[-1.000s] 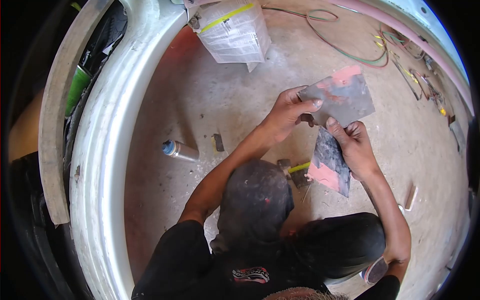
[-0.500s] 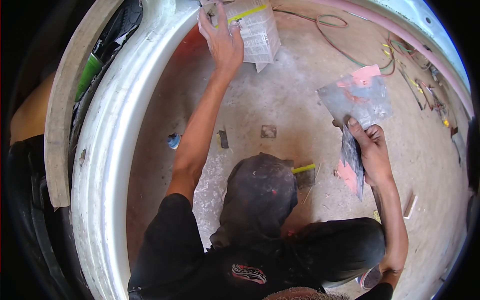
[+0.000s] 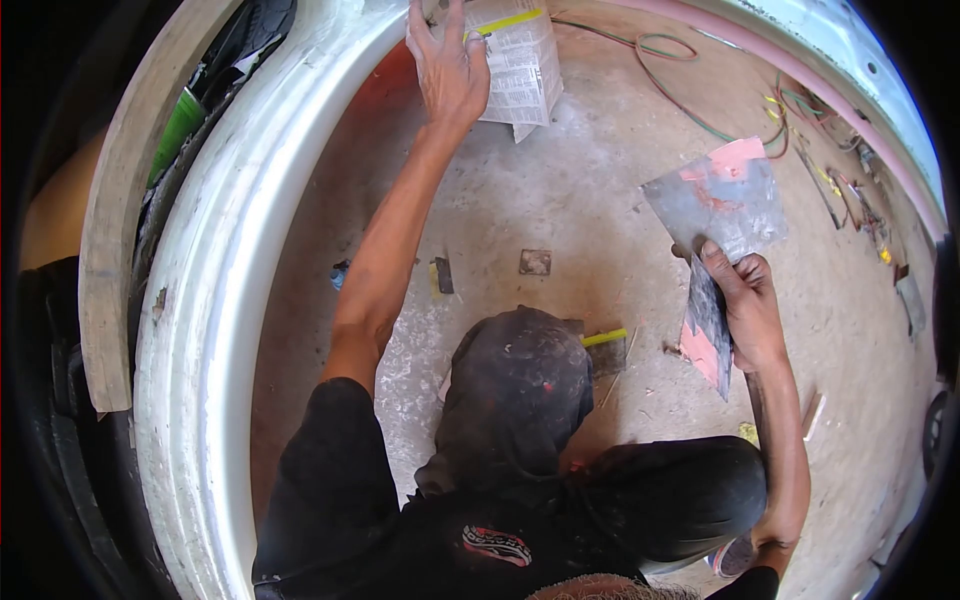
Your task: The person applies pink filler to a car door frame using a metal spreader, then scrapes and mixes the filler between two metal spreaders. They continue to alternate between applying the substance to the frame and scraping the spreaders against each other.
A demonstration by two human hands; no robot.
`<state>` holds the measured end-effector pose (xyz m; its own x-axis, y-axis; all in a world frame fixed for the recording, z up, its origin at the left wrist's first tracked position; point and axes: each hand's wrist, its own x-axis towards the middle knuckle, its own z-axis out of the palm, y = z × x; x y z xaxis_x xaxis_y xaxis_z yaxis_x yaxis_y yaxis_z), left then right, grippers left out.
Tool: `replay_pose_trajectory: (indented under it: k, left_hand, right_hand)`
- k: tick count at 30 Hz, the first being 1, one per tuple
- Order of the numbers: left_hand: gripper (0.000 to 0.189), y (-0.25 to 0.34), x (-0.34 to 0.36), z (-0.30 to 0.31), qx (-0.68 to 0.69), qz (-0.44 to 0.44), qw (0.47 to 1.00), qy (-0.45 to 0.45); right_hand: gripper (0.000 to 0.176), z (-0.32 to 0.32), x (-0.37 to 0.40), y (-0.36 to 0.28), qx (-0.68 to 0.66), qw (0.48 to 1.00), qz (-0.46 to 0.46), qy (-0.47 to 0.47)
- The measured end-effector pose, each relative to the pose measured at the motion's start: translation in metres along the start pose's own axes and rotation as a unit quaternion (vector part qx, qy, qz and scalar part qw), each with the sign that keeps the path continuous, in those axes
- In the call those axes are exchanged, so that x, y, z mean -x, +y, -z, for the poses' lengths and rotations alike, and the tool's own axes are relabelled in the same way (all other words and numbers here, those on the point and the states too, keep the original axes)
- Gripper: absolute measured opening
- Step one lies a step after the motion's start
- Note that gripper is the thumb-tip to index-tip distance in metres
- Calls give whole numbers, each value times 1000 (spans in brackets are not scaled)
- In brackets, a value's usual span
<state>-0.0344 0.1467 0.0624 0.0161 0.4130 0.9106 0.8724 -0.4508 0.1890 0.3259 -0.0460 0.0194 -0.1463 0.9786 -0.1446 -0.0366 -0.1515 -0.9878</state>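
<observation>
My left hand [image 3: 452,80] reaches up to the top of the head view, beside the curved white car body frame [image 3: 185,350] and in front of newspaper [image 3: 515,75] with a yellow tape strip. Its fingers are stretched and apart; the tips run to the frame's edge. With my right hand [image 3: 752,315] I grip two thin, flat filler spreaders. The upper grey spreader [image 3: 745,215] has pink paste along its far edge and a reddish smear in its middle. The lower dark spreader [image 3: 706,310] points downward and carries pink paste on its lower part.
Hoses [image 3: 668,95] snake over the concrete floor [image 3: 480,220] at the back. On the floor lie a small dark square plate [image 3: 535,262], a black-and-tan piece [image 3: 442,276] and a blue-topped object [image 3: 339,273] partly behind my left arm. A wooden strip [image 3: 108,270] lines the left side.
My left hand has shifted slightly upward and right against the newspaper. My right hand and both spreaders have moved a little right and down in the view.
</observation>
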Motion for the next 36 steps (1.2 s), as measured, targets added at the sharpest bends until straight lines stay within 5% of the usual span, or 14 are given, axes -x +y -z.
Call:
replay_pose_trajectory:
  k: [36]
  left_hand:
    - [61, -9, -3, 2, 69, 17, 997, 15]
  right_hand:
    - [30, 5, -3, 4, 54, 999, -4, 5]
